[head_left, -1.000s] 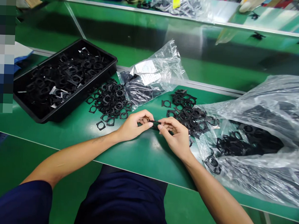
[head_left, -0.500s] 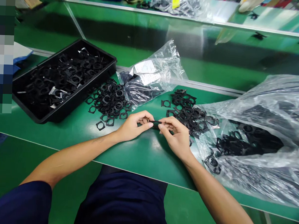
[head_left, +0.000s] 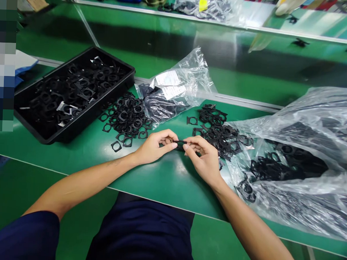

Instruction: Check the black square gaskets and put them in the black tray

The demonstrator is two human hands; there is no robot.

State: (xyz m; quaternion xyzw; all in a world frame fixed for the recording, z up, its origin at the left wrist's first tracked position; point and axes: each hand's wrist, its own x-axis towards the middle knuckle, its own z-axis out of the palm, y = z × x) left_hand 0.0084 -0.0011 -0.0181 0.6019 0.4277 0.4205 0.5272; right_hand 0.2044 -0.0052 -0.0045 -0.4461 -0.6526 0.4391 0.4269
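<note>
Between my two hands is a small black plastic frame (head_left: 181,142), seen nearly edge-on above the green tabletop. My left hand (head_left: 156,146) pinches its left end between thumb and fingers. The right end is gripped the same way by my right hand (head_left: 203,155). Fingertips hide parts of the piece. Left of my hands lies a pile of black square frames with round holes (head_left: 128,117). Behind my right hand is a second heap of black frames (head_left: 219,133), partly covered by that hand.
A black bin (head_left: 73,128) full of similar parts stands at the left. A clear bag with labels (head_left: 189,85) lies behind my hands. On the right, a large open plastic bag (head_left: 295,214) holds more black parts. A metal-edged shelf (head_left: 155,10) runs across the back.
The black frame appears slightly tilted between my fingers, with a little more of its opening showing. Both hands stay in nearly the same place.
</note>
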